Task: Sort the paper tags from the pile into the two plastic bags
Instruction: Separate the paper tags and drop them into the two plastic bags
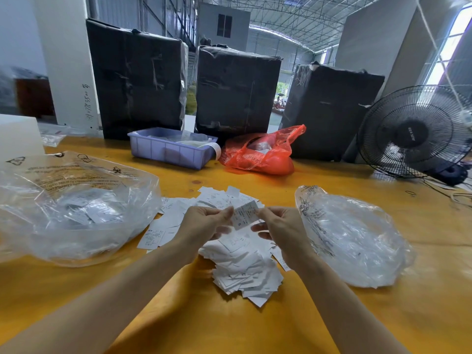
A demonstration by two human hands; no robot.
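Note:
A pile of white paper tags (242, 261) lies in the middle of the yellow table (204, 323). Above it, my left hand (204, 224) and my right hand (278, 228) pinch one white paper tag (244, 215) by its two ends, printed side towards me. A clear plastic bag (76, 208) with several tags inside lies open at the left. A second clear plastic bag (355, 238) lies at the right; what is inside it I cannot make out.
At the back stand a purple plastic bin (171, 149), a red plastic bag (263, 152) and three black wrapped boxes (237, 90). A black fan (413, 131) stands at the far right with its cable on the table. A white box (18, 136) sits far left.

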